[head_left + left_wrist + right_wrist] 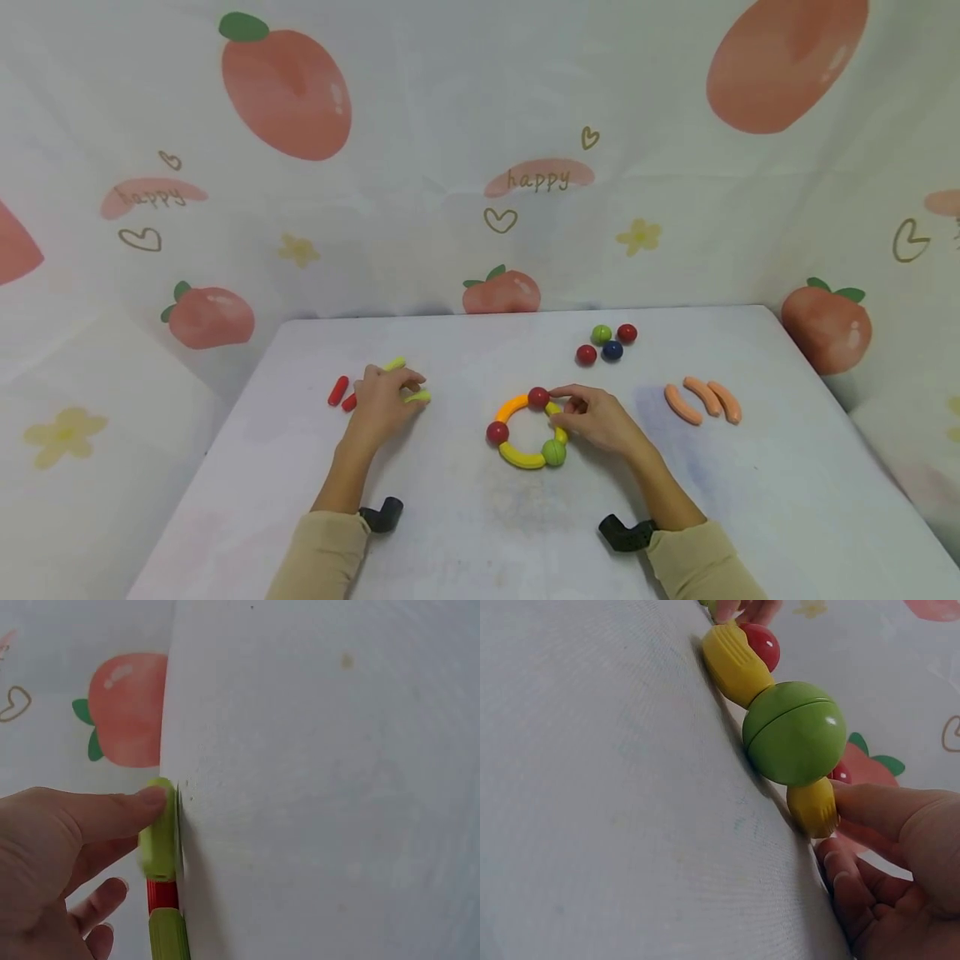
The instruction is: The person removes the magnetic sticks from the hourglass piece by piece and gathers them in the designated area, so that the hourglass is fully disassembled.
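My left hand pinches a short light-green stick between thumb and fingers. Beside that hand lie a second green stick and two red sticks, one partly covered. At mid-table, curved pieces and balls form a ring: an orange arc, two red balls, a green ball, a yellow arc in front and another yellow arc on the right. My right hand holds that right arc between thumb and fingers, its index fingertip by the upper red ball.
Behind the ring stand loose balls: two red, one green and one dark blue. Three pinkish-orange curved pieces lie at the right. A printed cloth hangs behind the white table.
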Tool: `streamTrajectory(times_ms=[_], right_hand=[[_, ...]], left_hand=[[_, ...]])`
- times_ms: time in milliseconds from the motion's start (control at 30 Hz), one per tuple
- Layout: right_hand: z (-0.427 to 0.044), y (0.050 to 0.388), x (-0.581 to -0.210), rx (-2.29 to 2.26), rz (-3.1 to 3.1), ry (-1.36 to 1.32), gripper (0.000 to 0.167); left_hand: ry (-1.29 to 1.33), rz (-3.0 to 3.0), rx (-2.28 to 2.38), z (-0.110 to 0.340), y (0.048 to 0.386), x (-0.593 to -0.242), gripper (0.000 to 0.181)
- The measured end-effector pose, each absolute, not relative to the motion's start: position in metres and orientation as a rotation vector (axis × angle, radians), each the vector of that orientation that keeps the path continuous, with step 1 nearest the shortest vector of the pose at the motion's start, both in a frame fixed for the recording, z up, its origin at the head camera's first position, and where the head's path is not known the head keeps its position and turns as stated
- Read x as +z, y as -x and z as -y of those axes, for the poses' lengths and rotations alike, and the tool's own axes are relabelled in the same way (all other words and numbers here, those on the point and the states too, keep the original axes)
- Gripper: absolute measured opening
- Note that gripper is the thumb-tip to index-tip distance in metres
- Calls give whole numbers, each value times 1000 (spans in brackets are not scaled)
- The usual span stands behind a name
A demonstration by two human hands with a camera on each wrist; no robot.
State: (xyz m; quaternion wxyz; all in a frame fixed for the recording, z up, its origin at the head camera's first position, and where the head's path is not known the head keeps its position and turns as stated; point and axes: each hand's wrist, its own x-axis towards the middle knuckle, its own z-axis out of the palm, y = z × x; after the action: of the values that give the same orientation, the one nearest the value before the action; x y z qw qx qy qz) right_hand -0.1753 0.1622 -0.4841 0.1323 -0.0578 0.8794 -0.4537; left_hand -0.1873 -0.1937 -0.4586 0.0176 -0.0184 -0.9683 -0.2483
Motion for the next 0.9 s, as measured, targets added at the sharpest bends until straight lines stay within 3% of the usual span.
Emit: streamTrajectory(times_ms=[267,400,600,900], right_hand=[[-165,176,-483,-1298,-2568,143,42],[-167,176,-484,-1296,-2565,124,44],[-162,174,-488,-1298,-2564,113,38],[-151,173,-485,-1242,-2650,96,29]], left_hand=[[192,3030,-1031,170,183,-448,38],[350,3132,-1265,134,177,-449,51],[551,3278,-1266,94,177,-463,73],[648,3298,-1346,97,183,-465,79]])
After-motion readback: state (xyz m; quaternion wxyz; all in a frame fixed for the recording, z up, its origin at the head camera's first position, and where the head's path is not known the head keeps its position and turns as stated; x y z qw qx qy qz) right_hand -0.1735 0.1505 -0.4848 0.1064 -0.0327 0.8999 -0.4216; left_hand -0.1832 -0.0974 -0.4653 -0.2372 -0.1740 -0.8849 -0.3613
